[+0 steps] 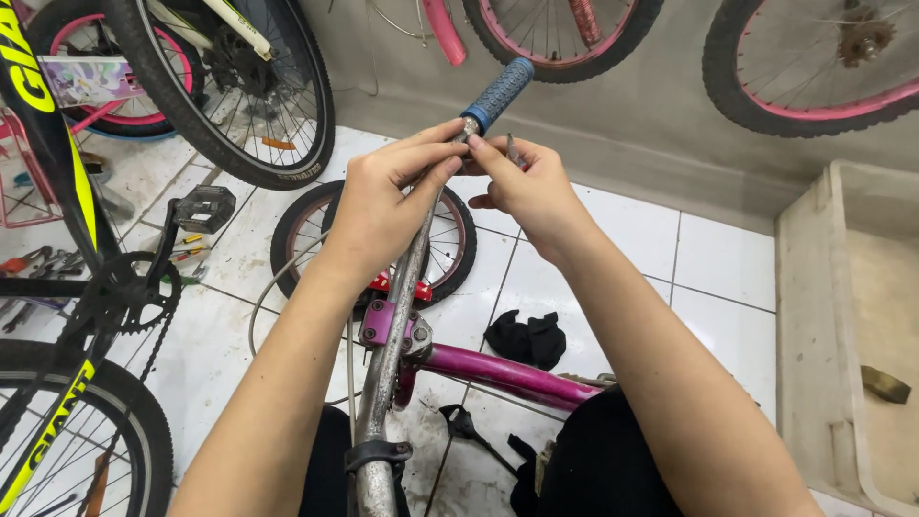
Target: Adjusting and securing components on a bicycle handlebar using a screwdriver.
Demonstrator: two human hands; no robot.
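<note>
A worn metal handlebar (pixel 402 297) of a small purple bicycle runs from the bottom centre up to a blue rubber grip (pixel 499 92). My left hand (pixel 383 201) wraps around the bar just below that grip. My right hand (pixel 526 187) is on the other side of the bar, fingertips pinched at the grip's inner end, with a thin dark metal tool (pixel 511 148) sticking up between its fingers. A purple stem clamp (pixel 383 324) joins the bar to the purple frame tube (pixel 507 375). A black brake clamp (pixel 376 454) sits on the bar lower down.
A black and yellow bicycle (pixel 67 287) with pedal (pixel 203 208) and chain stands at left. Under the bar lies a small wheel (pixel 450 239) on white tiles, and further right a black cloth (pixel 526 338). Pink-rimmed wheels (pixel 814 67) lean on the grey wall. A concrete trough (pixel 814 325) is at right.
</note>
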